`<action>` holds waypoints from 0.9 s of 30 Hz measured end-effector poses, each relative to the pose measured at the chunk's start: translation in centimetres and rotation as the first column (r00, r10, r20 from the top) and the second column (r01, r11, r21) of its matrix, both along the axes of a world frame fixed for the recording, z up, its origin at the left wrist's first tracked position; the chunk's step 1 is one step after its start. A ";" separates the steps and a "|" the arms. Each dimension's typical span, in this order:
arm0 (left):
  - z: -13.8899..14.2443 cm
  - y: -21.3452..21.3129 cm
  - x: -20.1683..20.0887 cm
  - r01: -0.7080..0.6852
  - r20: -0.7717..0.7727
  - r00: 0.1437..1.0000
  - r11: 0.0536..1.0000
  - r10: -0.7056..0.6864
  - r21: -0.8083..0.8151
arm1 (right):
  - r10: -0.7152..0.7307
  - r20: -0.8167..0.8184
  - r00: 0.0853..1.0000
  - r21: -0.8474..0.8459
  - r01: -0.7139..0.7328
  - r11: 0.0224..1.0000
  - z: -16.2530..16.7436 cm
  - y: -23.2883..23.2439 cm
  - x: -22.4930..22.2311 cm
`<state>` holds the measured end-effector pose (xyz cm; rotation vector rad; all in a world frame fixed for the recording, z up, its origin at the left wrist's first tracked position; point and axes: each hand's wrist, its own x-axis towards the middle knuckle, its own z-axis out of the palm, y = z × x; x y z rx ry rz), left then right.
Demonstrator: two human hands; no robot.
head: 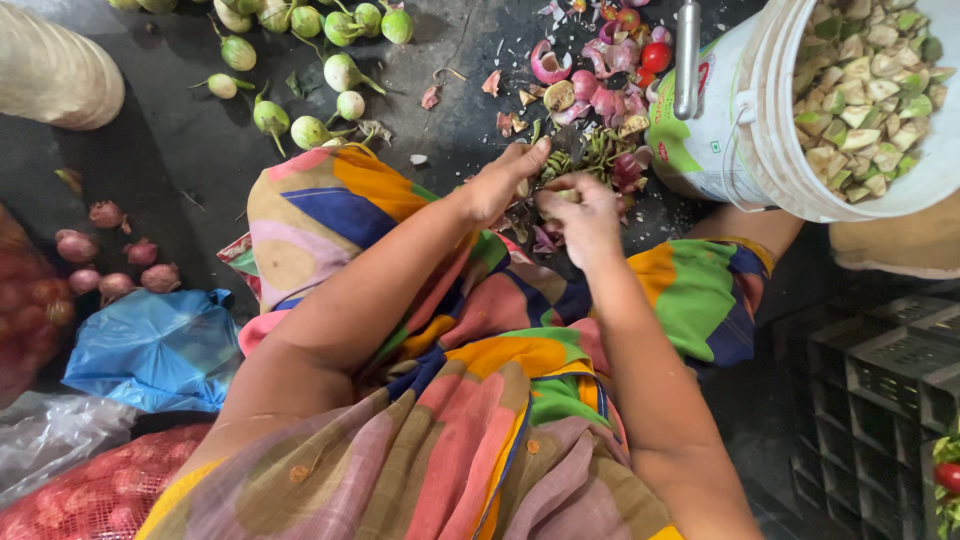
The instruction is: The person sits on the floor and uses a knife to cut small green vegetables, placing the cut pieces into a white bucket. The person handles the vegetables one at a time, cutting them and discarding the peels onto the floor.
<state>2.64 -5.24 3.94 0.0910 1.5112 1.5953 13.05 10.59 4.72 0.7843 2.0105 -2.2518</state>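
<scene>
Down on the dark, rough floor [180,150] everything is spread about a seated person in a bright patchwork sari [470,400]; at the far left edge lies a mesh sack of onions [90,495], red and lumpy, with a crumpled blue plastic bag [155,350] beside it, glossy and creased; above that a handful of loose small onions [110,265] sit with papery pink skins; toward the top edge a scatter of small round eggplants [300,70], pale green and white, smooth, each with a curling stalk.

At the middle the left hand [505,180] is curled narrow over something small and dark, fingers pressed down on it; what it grips I cannot tell, for the piece is hidden under the knuckles; the right hand [580,215] sits touching it, fingers pinched close about a small pale-green piece [558,168]; both hands meet just past the knees, at the near edge of a heap of peelings [600,100], where purple onion skins, green stalk caps and a couple of small red tomatoes [650,50] lie tangled.

Right of the heap stands a white plastic bucket [770,130] with a wire handle, tilted toward the viewer, filled with chopped eggplant cubes [870,90], pale and angular; at the lower right corner are dark plastic crates [880,390], ribbed in a grid.
</scene>
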 end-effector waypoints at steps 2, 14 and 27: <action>-0.2 0.7 0.6 0.014 0.056 0.998 0.984 -0.025 0.179 | 0.136 -0.128 0.982 0.272 -0.097 0.957 0.0 -1.2 0.0; -2.4 0.2 0.2 -0.047 -0.241 0.965 0.976 0.100 0.214 | -0.058 -0.017 0.998 -0.126 0.056 0.990 3.3 0.0 -0.6; 1.8 0.0 -0.5 -0.181 -0.467 0.872 0.983 0.146 -0.030 | 0.073 -0.146 0.987 0.246 -0.035 0.969 1.8 1.6 -2.3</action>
